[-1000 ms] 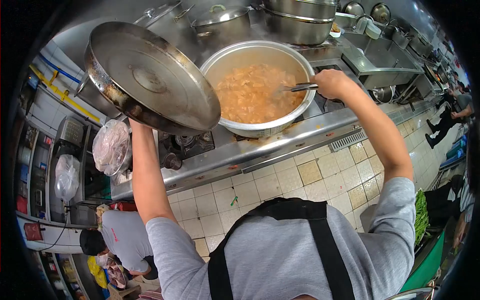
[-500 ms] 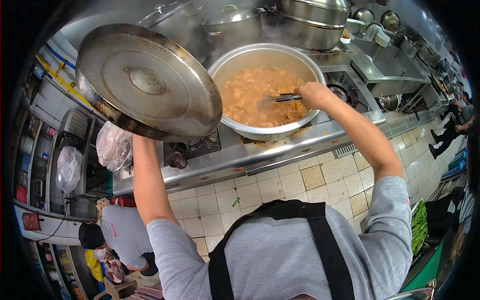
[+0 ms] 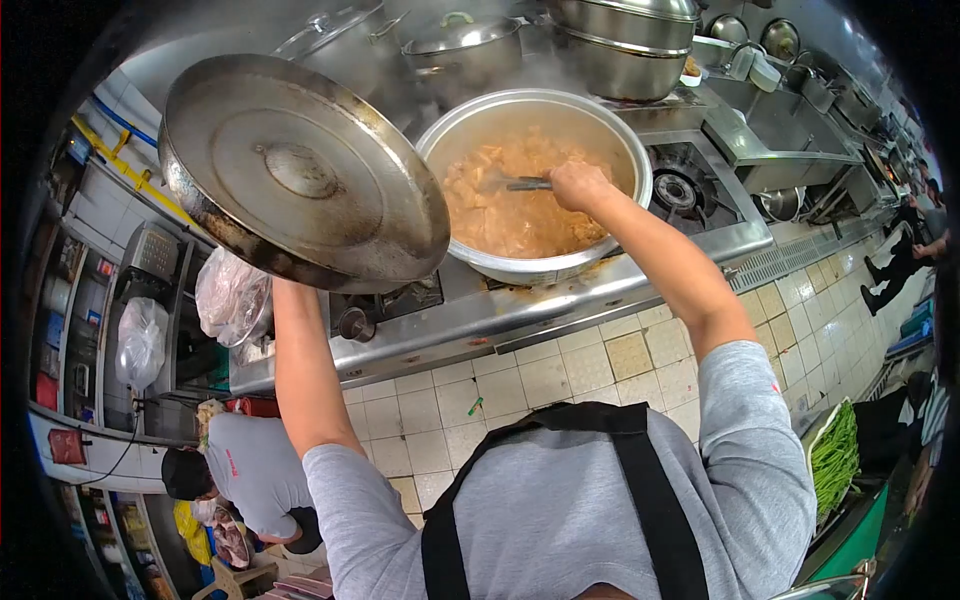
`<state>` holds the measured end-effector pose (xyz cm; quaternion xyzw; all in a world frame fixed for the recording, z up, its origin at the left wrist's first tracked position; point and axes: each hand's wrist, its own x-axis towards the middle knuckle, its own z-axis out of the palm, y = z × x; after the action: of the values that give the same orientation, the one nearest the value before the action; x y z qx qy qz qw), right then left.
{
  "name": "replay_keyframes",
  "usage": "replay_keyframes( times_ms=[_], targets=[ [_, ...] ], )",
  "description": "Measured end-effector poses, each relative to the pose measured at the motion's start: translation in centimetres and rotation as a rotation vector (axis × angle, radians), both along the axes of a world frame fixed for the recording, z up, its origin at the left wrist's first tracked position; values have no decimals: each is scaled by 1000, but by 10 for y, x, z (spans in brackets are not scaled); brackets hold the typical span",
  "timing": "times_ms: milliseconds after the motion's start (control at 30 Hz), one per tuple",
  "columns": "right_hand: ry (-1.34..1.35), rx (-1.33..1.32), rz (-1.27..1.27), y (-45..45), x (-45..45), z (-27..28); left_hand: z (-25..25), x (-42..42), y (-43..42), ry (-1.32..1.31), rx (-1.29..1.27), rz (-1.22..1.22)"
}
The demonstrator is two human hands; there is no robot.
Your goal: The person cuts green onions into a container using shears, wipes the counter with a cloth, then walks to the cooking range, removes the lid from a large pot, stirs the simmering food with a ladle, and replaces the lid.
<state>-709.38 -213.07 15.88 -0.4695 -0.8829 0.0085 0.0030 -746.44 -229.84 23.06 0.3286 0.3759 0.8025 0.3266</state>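
Observation:
My left forearm reaches up behind a large round metal lid (image 3: 310, 175), which is held tilted beside the pot with its stained inner side facing me. The lid hides my left hand. A wide aluminium pot (image 3: 628, 145) stands on the stove, filled with steaming orange-brown stew (image 3: 530, 215) in chunks. Over the stew, my right hand (image 3: 580, 185) is closed around a dark-handled metal utensil (image 3: 527, 184). Its far end is blurred by steam at the stew's surface, so its exact kind is unclear.
Lidded pots (image 3: 465, 50) and a stacked steamer (image 3: 625, 50) line the back. An unlit burner (image 3: 677, 190) is at right, near a sink (image 3: 785, 120). A bagged bowl (image 3: 232, 295) stands left. A co-worker (image 3: 255, 470) bends low at left; green vegetables (image 3: 835, 460) lie at right.
My right hand and the utensil have moved left, toward the middle of the pot. The lid has shifted very slightly right and down in view.

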Motion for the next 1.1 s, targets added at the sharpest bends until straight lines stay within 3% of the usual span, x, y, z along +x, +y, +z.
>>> replay_keyframes(
  times_ms=[233, 533, 633, 700, 800, 900, 1000, 1100],
  targets=[
    [-173, 69, 129, -33, 62, 30, -1, 12, 22, 13, 2, 1],
    [-169, 276, -56, -89, 150, 122, 5, 35, 45, 72, 6, -10],
    [-189, 216, -38, -84, 156, 118, 8, 46, 57, 87, 17, -38],
    [-247, 203, -36, -69, 142, 84, 11, 50, 71, 36, 58, -146],
    [-146, 168, -11, -58, 133, 53, 27, 80, 81, 312, 6, -45],
    [80, 76, -162, -66, 157, 65, 40, 100, 87, 512, -106, 4],
    [327, 71, -151, -85, 195, 67, 47, 111, 105, 704, -147, 23],
    [426, -7, -114, -89, 229, 28, 54, 125, 119, 904, -214, 29]
  ],
)
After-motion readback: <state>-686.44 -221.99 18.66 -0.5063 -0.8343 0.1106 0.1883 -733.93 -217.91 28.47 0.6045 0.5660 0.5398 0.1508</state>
